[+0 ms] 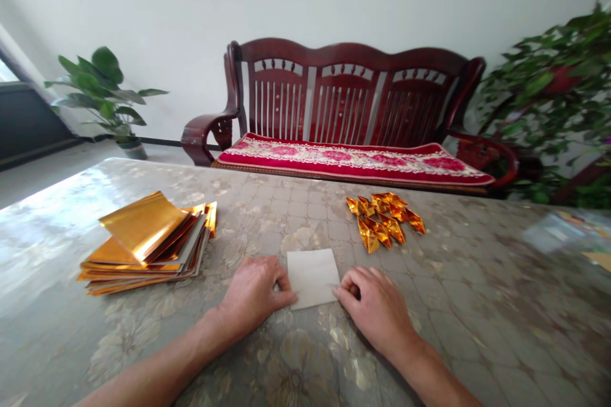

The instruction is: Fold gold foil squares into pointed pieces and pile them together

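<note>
A sheet of paper (312, 278), pale grey side up, lies flat on the table in front of me. My left hand (260, 286) pinches its lower left corner, thumb and curled fingers at the edge. At the right edge, my right hand (370, 299) pinches the lower corner between thumb and forefinger. To the left rests an uneven stack of gold foil paper (147, 235), some sheets showing grey backs. Beyond my right hand sits a group of several folded gold paper ingots (386, 216).
The table (258, 216) has a floral, glossy cover. Behind it stands a dark red wooden bench (344, 95) with a red patterned cushion (353, 156). Clear plastic packaging (554, 232) lies at the right. Potted plants (107, 86) flank the bench.
</note>
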Available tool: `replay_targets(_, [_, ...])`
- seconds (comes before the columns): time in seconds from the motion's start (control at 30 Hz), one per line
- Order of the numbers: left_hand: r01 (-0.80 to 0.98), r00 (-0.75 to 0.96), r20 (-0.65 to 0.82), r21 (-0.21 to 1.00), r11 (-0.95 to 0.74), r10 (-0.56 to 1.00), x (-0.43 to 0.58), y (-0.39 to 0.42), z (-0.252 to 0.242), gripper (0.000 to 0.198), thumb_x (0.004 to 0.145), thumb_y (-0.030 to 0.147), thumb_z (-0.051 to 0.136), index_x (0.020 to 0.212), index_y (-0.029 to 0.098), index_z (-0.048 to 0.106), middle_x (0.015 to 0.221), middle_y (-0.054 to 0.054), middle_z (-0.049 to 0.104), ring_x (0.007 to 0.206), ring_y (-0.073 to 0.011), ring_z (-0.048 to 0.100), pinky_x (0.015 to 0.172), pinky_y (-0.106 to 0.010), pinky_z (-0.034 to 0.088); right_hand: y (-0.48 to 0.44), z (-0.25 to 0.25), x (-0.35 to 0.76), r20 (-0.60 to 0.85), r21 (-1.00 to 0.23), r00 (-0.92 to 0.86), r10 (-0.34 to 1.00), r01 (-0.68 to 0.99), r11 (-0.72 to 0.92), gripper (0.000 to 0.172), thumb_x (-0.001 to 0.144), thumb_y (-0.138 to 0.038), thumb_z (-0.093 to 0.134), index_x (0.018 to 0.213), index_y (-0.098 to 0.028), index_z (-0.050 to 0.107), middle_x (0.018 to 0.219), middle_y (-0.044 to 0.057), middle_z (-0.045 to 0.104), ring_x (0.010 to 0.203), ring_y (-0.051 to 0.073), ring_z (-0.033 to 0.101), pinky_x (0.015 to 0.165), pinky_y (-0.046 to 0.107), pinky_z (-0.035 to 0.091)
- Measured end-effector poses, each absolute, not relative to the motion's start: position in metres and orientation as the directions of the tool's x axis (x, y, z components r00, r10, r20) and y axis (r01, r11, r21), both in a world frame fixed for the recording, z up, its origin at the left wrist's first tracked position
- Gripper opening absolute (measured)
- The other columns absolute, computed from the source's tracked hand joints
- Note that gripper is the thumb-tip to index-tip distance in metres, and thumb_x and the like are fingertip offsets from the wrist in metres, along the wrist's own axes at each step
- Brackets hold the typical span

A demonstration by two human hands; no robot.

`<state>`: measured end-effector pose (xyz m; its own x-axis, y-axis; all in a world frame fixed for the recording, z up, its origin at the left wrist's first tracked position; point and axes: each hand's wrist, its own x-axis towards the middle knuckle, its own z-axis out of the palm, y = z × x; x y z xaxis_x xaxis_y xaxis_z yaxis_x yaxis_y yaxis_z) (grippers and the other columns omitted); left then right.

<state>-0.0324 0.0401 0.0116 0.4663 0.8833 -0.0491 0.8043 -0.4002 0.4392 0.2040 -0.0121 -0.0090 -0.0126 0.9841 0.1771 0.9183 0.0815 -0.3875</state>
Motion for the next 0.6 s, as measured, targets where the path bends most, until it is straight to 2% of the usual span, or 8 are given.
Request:
replay_targets(0.1, [0.795, 0.476, -0.032, 0.443, -0.415, 0.879, -0.033, 0.040, 0.010, 0.012, 0.074, 0.034, 0.074, 0.071, 0.024, 0.067, 0.081, 0.002, 0.066, 0.083, -0.0179, 0.061, 0.076, -0.028, 0.036, -0.012, -0.009, 0.204, 0.177, -0.386, -0.012, 0.984, 0.919, 0.080, 0.017, 0.081, -0.027, 0.068, 0.068, -0.024, 0.059, 0.073, -0.002, 0.063, 0.077, 0.020, 0.054, 0.069, 0.031, 0.031])
replay_targets(0.27, [0.705, 0.549, 0.072, 0.496, -0.507, 0.833, -0.037, 0.039, 0.003, 0.017, 0.077, 0.030, 0.075, 0.092, 0.030, 0.069, 0.104, 0.003, 0.063, 0.097, -0.0178, 0.059, 0.085, -0.029, 0.036, -0.013, -0.008, 0.203, 0.173, -0.386, -0.012, 0.985, 0.919, 0.080, 0.016, 0.081, -0.027, 0.069, 0.068, -0.024, 0.059, 0.074, -0.002, 0.064, 0.077, 0.019, 0.054, 0.069, 0.031, 0.031])
replay_targets(0.6, [0.683, 0.592, 0.081, 0.478, -0.553, 0.802, -0.038, 0.040, -0.002, 0.022, 0.073, 0.036, 0.080, 0.090, 0.029, 0.068, 0.101, 0.003, 0.061, 0.099, -0.0189, 0.058, 0.085, -0.031, 0.036, -0.013, -0.011, 0.206, 0.175, -0.399, -0.037, 0.984, 0.911, 0.106, 0.017, 0.083, -0.026, 0.066, 0.069, -0.023, 0.058, 0.075, -0.002, 0.063, 0.077, 0.018, 0.054, 0.070, 0.029, 0.031])
